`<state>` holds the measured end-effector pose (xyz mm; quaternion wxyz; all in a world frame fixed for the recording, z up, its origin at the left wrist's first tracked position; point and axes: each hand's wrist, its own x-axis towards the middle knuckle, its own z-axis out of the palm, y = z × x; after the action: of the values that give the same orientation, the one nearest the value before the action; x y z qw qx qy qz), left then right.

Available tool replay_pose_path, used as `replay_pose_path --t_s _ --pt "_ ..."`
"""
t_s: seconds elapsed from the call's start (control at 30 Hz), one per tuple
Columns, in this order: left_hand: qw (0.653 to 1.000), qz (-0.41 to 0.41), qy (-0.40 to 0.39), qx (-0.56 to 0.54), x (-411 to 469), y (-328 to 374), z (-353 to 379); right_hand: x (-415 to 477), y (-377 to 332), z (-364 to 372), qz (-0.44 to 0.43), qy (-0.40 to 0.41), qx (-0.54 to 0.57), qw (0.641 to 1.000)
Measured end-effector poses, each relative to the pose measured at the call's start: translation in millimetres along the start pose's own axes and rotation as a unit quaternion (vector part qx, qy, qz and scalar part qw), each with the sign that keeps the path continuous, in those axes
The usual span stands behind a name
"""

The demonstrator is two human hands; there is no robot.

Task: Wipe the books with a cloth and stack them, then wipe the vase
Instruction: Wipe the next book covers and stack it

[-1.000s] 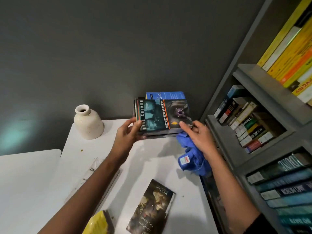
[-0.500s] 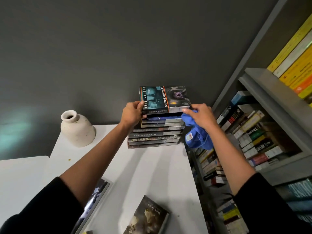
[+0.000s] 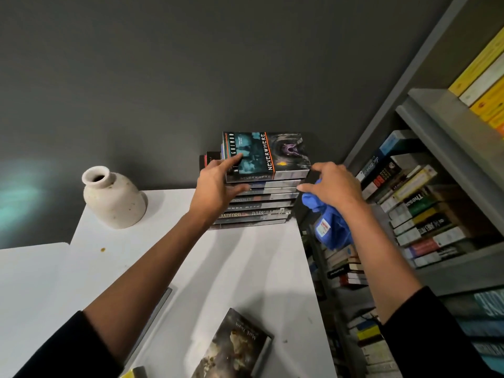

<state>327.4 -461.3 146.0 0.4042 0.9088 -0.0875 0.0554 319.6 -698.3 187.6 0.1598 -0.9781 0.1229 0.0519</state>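
With our left hand (image 3: 218, 184) spread open against the top book (image 3: 266, 156) on the stack (image 3: 253, 205) at the tabletop's (image 3: 245, 268) back and our right hand (image 3: 334, 186) bunched around the blue cloth (image 3: 327, 222), we should square the edges gently.

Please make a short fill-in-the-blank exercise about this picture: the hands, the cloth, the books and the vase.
1. The right hand holds a cloth whose colour is ____.
2. The top book of the stack shows the title ____.
3. The white vase stands to the ____ of the stack.

Missing words: blue; Neverwhere; left
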Motion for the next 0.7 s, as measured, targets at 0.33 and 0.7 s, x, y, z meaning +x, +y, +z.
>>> replay_pose_path --t_s 0.33,0.7 --pt "0.999 -0.003 0.007 0.039 10 -6 -1 -1 -14 4 -0.025 0.063 -0.034 0.997" --pt "0.999 0.018 0.012 0.039 8 -9 1 -3 -3 12 -0.011 0.051 0.059 0.997"
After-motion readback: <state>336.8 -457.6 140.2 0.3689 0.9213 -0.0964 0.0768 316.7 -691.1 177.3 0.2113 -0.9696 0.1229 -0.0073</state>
